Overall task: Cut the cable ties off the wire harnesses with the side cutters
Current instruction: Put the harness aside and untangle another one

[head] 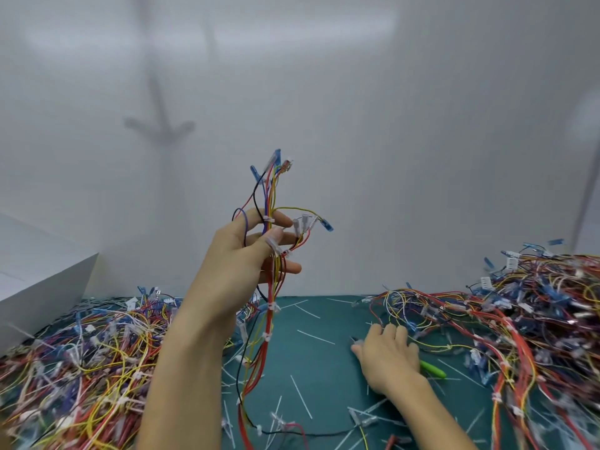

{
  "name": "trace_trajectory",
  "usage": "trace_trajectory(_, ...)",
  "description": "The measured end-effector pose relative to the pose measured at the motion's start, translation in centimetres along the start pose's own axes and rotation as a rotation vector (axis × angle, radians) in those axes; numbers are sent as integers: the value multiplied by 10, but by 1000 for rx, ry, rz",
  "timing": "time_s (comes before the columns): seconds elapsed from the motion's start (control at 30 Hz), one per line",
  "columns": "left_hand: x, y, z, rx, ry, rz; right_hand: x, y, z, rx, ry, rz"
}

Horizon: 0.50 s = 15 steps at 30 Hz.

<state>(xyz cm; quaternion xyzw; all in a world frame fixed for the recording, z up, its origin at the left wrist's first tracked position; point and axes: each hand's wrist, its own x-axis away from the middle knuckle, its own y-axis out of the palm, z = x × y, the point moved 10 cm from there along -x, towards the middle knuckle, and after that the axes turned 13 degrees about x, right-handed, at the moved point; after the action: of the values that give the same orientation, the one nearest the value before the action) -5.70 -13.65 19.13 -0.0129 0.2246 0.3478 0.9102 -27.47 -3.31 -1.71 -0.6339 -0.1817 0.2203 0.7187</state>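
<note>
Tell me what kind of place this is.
Probably a wire-harness rework bench: harness piles on a green mat, cut cable ties scattered across it, and the left hand holding up one harness.

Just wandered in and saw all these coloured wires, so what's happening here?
A person is taking cable ties off wire harnesses. The left hand holds one wire harness up off the table, with white ties still on it. The right hand lies over the green-handled side cutters on the green mat; whether it grips them yet is unclear. The mat is littered with cut ties, and heaps of harnesses sit at either side.
</note>
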Motion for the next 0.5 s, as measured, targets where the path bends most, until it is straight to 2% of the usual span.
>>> trace_trajectory(0.2, -1, 0, -2, -2, -9, 1, 6, 1, -13, 98, -35, 64)
trace_trajectory(0.4, 0, 14, -4, -2, -11, -56, 10, 0, -18, 143, -23, 27)
trace_trajectory(0.5, 2, 24, -5, -11, -7, -117, 16, -30, -15, 63, -22, 58)
